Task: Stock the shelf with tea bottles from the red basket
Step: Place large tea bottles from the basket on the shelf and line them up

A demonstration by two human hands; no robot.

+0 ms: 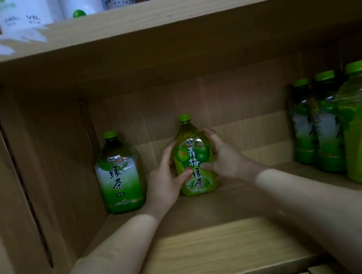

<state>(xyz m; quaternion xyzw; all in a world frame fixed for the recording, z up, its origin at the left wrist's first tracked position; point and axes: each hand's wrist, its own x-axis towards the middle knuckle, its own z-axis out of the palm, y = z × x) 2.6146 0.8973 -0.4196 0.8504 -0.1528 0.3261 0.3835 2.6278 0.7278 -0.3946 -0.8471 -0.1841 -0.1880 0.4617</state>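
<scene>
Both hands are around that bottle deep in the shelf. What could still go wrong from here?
1. The held bottle is tall with a narrow top; if the left hand and right hand let go unevenly, it might tip.
2. The left hand is close to the green tea bottle beside it, so pulling back could knock that one.

Lower centre: shelf board (219,250) in pale wood-grain finish, matt and smooth. Centre: tea bottle (194,157) in clear glossy plastic, with shiny green film label and green plastic cap (184,117). Far right: row of bottles (327,127) in the same shiny plastic. Upper left: white containers (28,12) with smooth, satin wrap.
</scene>
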